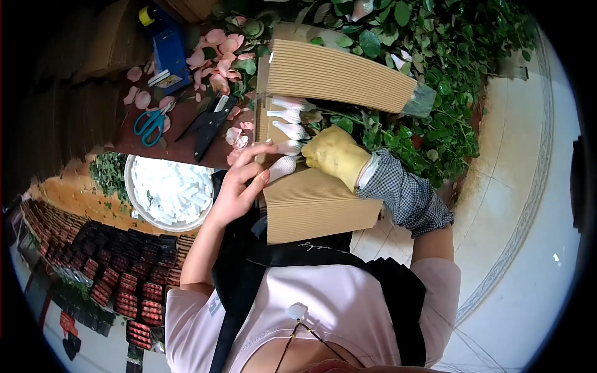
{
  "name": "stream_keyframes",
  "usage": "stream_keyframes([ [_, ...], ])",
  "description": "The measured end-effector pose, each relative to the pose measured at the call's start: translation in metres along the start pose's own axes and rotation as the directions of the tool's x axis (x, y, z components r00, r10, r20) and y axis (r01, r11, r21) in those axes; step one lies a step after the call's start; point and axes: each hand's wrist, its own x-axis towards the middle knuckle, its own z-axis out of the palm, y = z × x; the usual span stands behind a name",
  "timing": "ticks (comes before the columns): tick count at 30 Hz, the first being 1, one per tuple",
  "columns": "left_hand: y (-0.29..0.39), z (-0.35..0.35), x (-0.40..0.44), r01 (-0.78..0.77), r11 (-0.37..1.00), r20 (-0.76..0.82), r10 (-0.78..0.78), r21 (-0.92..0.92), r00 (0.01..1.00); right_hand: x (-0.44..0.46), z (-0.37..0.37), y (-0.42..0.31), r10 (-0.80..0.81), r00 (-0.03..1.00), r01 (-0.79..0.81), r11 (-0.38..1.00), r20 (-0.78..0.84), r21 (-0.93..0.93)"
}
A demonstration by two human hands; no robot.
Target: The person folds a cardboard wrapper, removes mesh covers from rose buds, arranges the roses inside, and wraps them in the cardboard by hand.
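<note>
My bare left hand pinches the lowest netted rose bud between thumb and fingers. Its index finger reaches to another netted rose bud just above. Closed beside these buds, on their stem side, is my right hand in a yellow glove; what lies inside its fingers is hidden. Several more buds in white net sleeves, such as one netted bud, lie in a row on corrugated cardboard. A corrugated flap spreads above the row, and a lower flap lies nearest my body.
Leafy stems pile up at the right and back. Pink petals, blue-handled scissors, a black stapler and a blue tape dispenser lie left. A round tub holds white pieces. Black-and-red packs cover the lower left.
</note>
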Motion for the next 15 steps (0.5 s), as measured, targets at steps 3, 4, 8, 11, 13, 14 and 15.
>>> stream_keyframes([
  [3,0.021,-0.005,-0.010,-0.120,0.950,-0.235,0.052,-0.288,0.971,0.000,-0.003,-0.003,0.089,0.988,-0.077,0.993,0.125,-0.091],
  [4,0.021,-0.017,-0.014,-0.202,0.935,-0.277,0.120,-0.290,0.953,-0.006,-0.004,0.000,0.024,0.999,-0.023,1.000,0.040,-0.009],
  [8,0.011,-0.041,-0.008,0.063,0.975,-0.148,-0.096,-0.211,0.984,-0.032,-0.035,0.006,0.022,0.944,0.149,0.860,-0.328,0.487],
  [11,-0.026,-0.028,0.015,0.287,0.958,-0.079,-0.284,0.022,0.956,-0.025,-0.024,0.000,0.123,0.899,-0.048,0.982,-0.420,0.185],
  [13,-0.006,-0.008,0.037,0.269,0.908,-0.114,-0.245,0.321,0.963,-0.010,-0.010,-0.002,0.159,0.953,-0.140,0.986,-0.256,0.088],
  [14,0.002,0.001,0.046,0.273,0.794,-0.101,-0.261,0.543,0.960,-0.007,-0.007,0.000,0.163,0.950,-0.143,0.986,-0.267,0.090],
  [15,0.006,0.007,0.051,0.263,0.629,-0.102,-0.281,0.731,0.954,-0.007,-0.008,0.001,0.161,0.950,-0.144,0.986,-0.266,0.083],
])
